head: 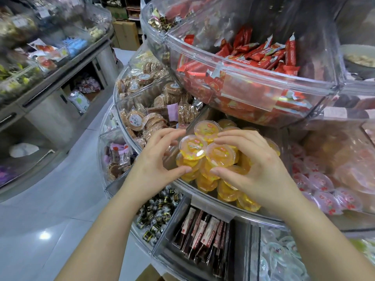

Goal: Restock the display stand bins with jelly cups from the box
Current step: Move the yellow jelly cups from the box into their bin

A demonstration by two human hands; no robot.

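Nearest the camera, two bare forearms reach up from six o'clock toward the middle tier of the clear display stand (253,217). The left hand (156,159) and the right hand (257,165) cup a cluster of orange jelly cups (205,151) between them, fingers curled round the outer cups from nine and three o'clock, thumbs underneath at the near side. The cluster sits over the orange-jelly bin (211,196), touching or just above the pile already there; I cannot tell which. At three o'clock of it lies a bin of pink jelly cups (322,185); at ten o'clock, round wafer biscuits (142,118); at twelve, above, red snack packets (257,55). Only a cardboard corner (150,274) shows at six o'clock, possibly the box.

The step in hand looks like setting this handful down. To do it well, lower the cluster toward the back of the bin, where the pile seems lower, then ease both hands apart together so no cup rolls over the front wall. Keep the printed lids facing up, and stay clear of the pink bin's divider.
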